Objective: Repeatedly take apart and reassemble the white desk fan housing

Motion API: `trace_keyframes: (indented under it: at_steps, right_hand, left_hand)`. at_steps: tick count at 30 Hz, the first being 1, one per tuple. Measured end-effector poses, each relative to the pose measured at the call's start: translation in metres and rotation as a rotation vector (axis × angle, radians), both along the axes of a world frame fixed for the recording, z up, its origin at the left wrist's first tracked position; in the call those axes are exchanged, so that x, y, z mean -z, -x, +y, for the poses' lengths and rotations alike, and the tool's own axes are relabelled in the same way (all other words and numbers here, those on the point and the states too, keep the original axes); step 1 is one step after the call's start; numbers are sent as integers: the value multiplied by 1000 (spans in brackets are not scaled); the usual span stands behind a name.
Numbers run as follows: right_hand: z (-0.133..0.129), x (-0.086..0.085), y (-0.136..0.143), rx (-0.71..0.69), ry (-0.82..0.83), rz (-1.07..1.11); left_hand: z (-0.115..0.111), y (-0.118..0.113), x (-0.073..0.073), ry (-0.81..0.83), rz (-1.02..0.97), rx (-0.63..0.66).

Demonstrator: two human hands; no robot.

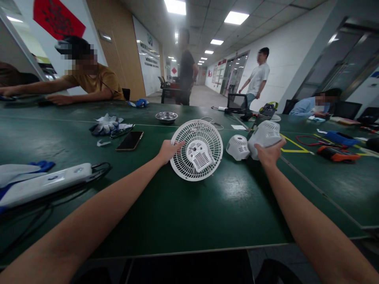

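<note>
A round white fan grille (177,167) stands on edge over the green table, its slotted motor mount (201,156) facing me. My left hand (171,152) is closed on the grille's left rim, thumb across the bars. To the right, my right hand (271,152) grips a white plastic housing (263,134) with vent slots, tilted above the table; its far-side fingers are hidden. A smaller white vented cover (237,148) sits between grille and housing, against or just beside the housing. Behind the grille runs a thin pale cable (217,125).
A phone (130,141), work gloves (107,125) and a white power strip (50,183) lie to the left. Beyond the grille is a metal bowl (166,117). On the right lies an orange-black meter (337,154). Other people sit or stand around the table's far side.
</note>
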State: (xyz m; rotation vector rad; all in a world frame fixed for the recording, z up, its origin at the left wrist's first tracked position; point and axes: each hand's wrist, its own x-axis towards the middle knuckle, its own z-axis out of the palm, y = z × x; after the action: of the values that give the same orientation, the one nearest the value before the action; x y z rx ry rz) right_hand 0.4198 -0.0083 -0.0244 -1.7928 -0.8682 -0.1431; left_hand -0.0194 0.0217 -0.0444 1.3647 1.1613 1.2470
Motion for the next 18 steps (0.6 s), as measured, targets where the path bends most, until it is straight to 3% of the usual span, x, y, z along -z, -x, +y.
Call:
trace_keyframes:
  at_steps: [5, 9, 13, 15, 18]
  right_hand:
    - [8, 9, -7, 40, 15, 80]
    - [4, -8, 3, 74, -143, 41]
    - [-2, -26, 27, -102, -328, -76]
    - [-4, -26, 42, -179, -280, -102]
    - [-5, -17, 60, -221, -81, -80]
  left_hand:
    - [1, 2, 1, 1, 5, 3]
    - [1, 2, 2, -28, 17, 14]
    - [3, 1, 3, -27, 6, 2]
    - [4, 0, 4, -24, 3, -12]
    - [5, -1, 4, -20, 2, -21]
